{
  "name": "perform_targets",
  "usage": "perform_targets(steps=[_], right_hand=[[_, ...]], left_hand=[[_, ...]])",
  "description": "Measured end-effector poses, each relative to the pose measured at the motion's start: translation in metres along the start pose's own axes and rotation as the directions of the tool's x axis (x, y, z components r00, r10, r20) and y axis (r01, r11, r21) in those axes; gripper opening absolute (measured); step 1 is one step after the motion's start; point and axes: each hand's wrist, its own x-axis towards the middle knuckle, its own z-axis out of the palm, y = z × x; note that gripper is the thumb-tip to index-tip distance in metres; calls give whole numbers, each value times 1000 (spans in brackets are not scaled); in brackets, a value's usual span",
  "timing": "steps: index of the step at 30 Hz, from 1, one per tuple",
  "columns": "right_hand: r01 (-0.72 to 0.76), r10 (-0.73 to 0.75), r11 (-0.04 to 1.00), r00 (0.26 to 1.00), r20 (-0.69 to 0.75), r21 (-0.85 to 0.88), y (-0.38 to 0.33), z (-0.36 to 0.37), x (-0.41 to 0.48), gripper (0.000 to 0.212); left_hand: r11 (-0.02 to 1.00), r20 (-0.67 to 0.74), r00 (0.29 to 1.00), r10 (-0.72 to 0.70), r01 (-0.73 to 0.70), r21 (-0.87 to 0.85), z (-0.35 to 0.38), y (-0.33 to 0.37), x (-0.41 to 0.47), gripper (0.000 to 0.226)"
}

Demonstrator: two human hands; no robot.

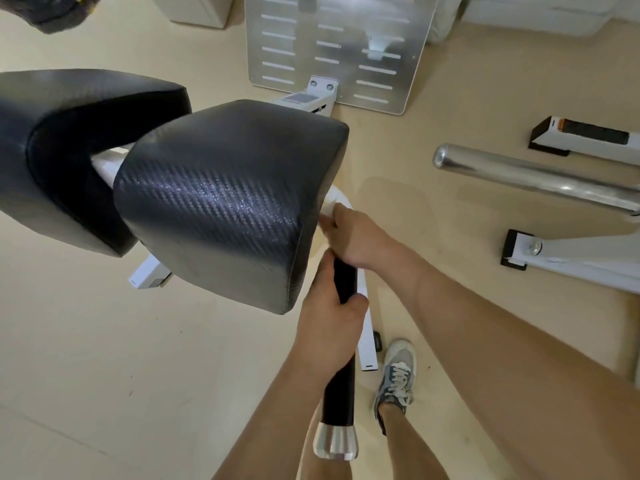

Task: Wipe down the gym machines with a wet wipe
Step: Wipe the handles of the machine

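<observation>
While the left hand [330,323] curls round the black handle grip [341,393], the right hand [356,237] clamps a white wet wipe [334,199] in its fingers. The wipe sits just beside the black pad [221,202].

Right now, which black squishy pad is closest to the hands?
The textured black pad in the middle: the left hand, gripping the black handle, and right hand, holding the white wet wipe, are beside it. The other black pad sits further left.

My right hand [353,237] and the pad [221,202] hide most of the wipe [334,199], and the left edge crops the other pad [52,150].
</observation>
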Motion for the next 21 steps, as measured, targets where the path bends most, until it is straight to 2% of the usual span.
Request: perform_targets(steps=[2, 3, 4, 5, 6, 7, 9, 12, 14, 15, 17, 18, 19, 21], right_hand=[[-110, 93, 952, 993, 71, 285, 1, -4, 7, 33], [-199, 156, 837, 980, 128, 509, 2, -5, 6, 36], [-275, 213, 667, 961, 176, 693, 3, -5, 2, 38], [-305, 249, 504, 947, 202, 808, 9, -2, -2, 38], [-311, 255, 407, 942, 220, 859, 14, 1, -4, 38], [-294, 237, 411, 949, 210, 863, 18, 3, -8, 36], [-191, 152, 597, 981, 123, 779, 20, 5, -16, 26], [-57, 42, 877, 998, 42, 477, 15, 6, -13, 38], [-73, 70, 957, 997, 21, 280, 5, 3, 0, 31], [-109, 101, 958, 994, 45, 265, 1, 0, 6, 27], [-189, 131, 883, 978, 162, 430, 3, -4, 13, 15], [-211, 102, 811, 970, 222, 546, 9, -5, 15, 13], [-233, 59, 699, 961, 270, 676, 16, -4, 14, 14], [-266, 25, 380, 960, 278, 886, 26, 5, 11, 23]], left_hand=[[1000, -2, 1000, -22, 22, -7, 3, 3, 8, 70], [1000, 7, 1000, -23, 23, 18, 5, 5, 8, 75], [998, 14, 1000, -2, 1, 62, 5, 7, 6, 79], [991, 21, 999, 50, -52, 125, 5, 9, 2, 81], [972, 27, 992, 119, -122, 202, 5, 10, -3, 80], [944, 26, 981, 190, -190, 269, 4, 10, -9, 78], [905, 18, 960, 278, -269, 329, 4, 8, -17, 75], [893, 20, 955, 296, -284, 350, 4, -2, -24, 80], [880, 14, 955, 296, -278, 384, 5, -7, -30, 84], [876, 15, 955, 296, -277, 395, 7, -8, -32, 84], [886, 11, 959, 284, -267, 379, 10, -10, -34, 84], [890, 10, 961, 278, -261, 373, 11, -11, -36, 83], [889, 10, 962, 271, -254, 382, 13, -11, -36, 83], [874, 5, 962, 274, -251, 417, 15, -13, -37, 80]])
